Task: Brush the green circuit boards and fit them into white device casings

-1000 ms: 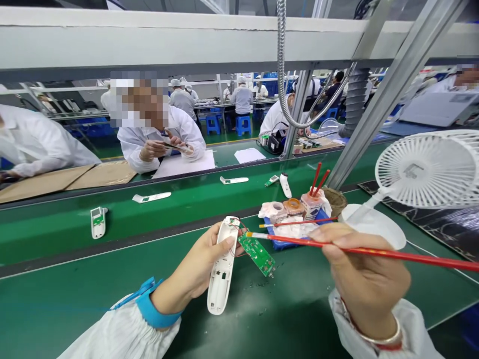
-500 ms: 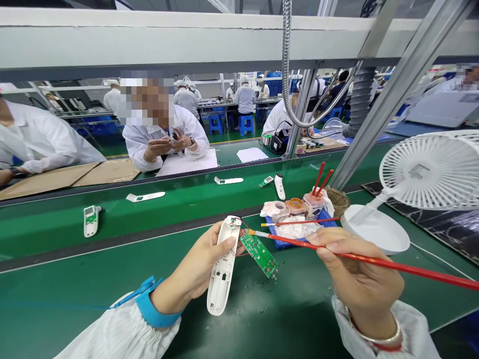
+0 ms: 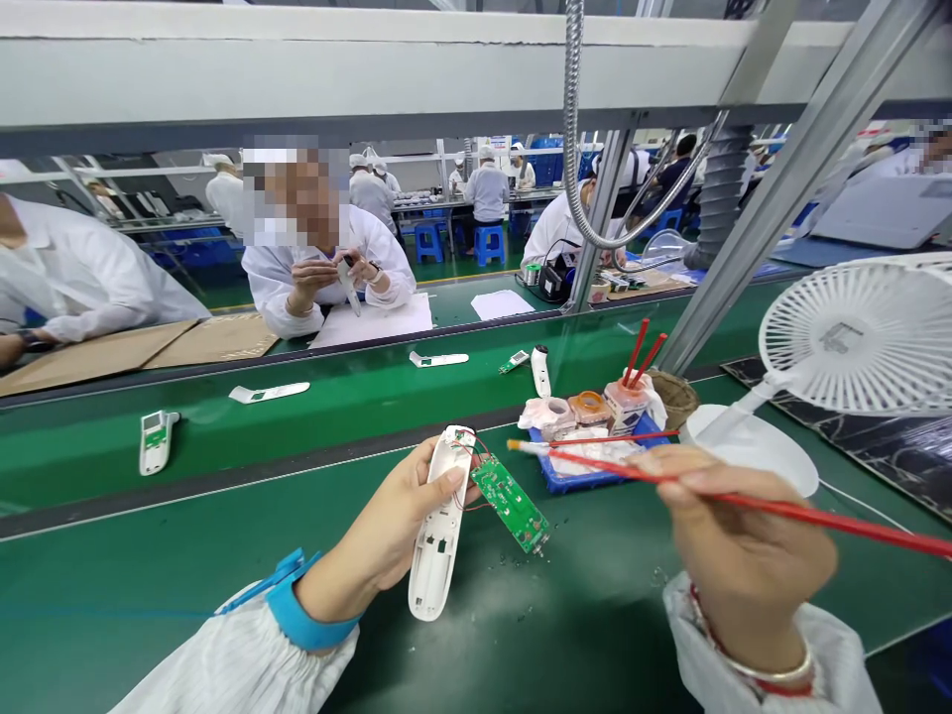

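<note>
My left hand (image 3: pixel 387 531) is closed round a white plastic device shell (image 3: pixel 437 526), held upright over the green bench. A green circuit board (image 3: pixel 510 504) hangs from the shell's top by thin red wires. My right hand (image 3: pixel 744 555) grips a long red-handled brush (image 3: pixel 744 501). Its bristle tip (image 3: pixel 515 446) points left, a little above and to the right of the board, not touching it.
A blue tray (image 3: pixel 580 474) with tape rolls, a cup of red brushes (image 3: pixel 629 392) and cloth sits behind the board. A white fan (image 3: pixel 855 337) stands at the right. White shells (image 3: pixel 155 441) lie on the green conveyor. A person in white (image 3: pixel 327 268) works opposite.
The brush tip has lifted up and away to the right from the circuit board. The parts on the conveyor have slid left.
</note>
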`<state>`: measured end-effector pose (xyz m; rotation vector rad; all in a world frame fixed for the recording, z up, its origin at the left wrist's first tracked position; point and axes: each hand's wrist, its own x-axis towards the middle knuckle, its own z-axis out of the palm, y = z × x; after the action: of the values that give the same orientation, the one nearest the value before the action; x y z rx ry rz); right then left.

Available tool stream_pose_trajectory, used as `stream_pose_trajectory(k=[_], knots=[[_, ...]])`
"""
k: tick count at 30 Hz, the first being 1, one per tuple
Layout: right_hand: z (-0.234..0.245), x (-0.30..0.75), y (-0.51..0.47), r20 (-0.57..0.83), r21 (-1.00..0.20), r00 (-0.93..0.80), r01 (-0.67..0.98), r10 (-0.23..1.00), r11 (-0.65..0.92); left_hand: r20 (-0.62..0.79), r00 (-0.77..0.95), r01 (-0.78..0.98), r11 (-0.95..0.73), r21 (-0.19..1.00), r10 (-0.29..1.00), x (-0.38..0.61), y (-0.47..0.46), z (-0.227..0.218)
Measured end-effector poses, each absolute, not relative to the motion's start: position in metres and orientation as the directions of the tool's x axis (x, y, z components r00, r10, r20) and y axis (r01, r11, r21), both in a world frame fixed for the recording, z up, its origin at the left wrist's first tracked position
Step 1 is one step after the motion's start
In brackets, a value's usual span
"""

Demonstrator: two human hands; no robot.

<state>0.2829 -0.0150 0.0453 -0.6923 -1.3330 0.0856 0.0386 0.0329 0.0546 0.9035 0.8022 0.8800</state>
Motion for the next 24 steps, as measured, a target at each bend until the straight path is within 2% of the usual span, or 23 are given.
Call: stream_pose_trajectory(k=[2, 4, 8, 11, 15, 21, 24], knots=[[0.049, 0.298, -0.003, 0.842, -0.538, 0.316, 0.458, 0.436, 0.707, -0.22, 0.393, -0.277, 0.343, 0.898, 0.893, 0.036, 0.033, 0.055], [0.051, 0.312, 0.018, 0.798, -0.56, 0.26, 0.654, 0.544, 0.509, -0.23, 0.369, -0.275, 0.342, 0.899, 0.901, 0.034, 0.033, 0.055], [0.04, 0.322, 0.074, 0.713, -0.356, 0.02, 0.872, 0.701, 0.337, -0.222, 0.367, -0.303, 0.341, 0.89, 0.903, 0.035, 0.032, 0.054], [0.026, 0.318, 0.1, 0.662, -0.31, -0.063, 0.884, 0.747, 0.349, -0.196, 0.372, -0.324, 0.325, 0.888, 0.907, 0.034, 0.032, 0.053], [0.024, 0.315, 0.094, 0.686, -0.289, -0.09, 0.877, 0.722, 0.383, -0.218, 0.347, -0.32, 0.334, 0.886, 0.912, 0.028, 0.035, 0.052], [0.044, 0.32, 0.061, 0.834, -0.208, -0.156, 0.8, 0.53, 0.563, -0.246, 0.342, -0.314, 0.357, 0.88, 0.907, 0.03, 0.04, 0.05], [0.043, 0.319, 0.057, 0.842, -0.183, -0.19, 0.78, 0.505, 0.599, -0.228, 0.364, -0.331, 0.354, 0.875, 0.903, 0.033, 0.041, 0.049]])
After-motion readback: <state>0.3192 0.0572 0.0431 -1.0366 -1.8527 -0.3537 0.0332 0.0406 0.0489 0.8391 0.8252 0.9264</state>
